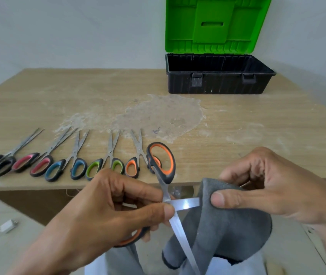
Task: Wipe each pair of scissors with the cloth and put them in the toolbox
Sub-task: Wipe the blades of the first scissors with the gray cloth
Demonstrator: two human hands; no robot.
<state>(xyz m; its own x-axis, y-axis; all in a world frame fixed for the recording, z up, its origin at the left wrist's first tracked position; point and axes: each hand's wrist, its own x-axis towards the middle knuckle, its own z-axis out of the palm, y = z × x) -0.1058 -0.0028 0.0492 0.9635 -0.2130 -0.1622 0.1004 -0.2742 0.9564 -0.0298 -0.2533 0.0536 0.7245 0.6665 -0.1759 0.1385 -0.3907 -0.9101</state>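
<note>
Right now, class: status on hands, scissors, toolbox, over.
Left hand grips open large orange scissors. Right hand pinches cloth round one blade. Five pairs wait on table; toolbox open, nothing blocking it.

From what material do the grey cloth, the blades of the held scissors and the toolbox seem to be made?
The grey cloth looks like fleece or microfibre: matte, fuzzy, draping limply. The blades of the held scissors look like polished steel: a bright glare reflects on them. The toolbox looks like moulded plastic: ribbed walls, dull black base, green lid.
</note>
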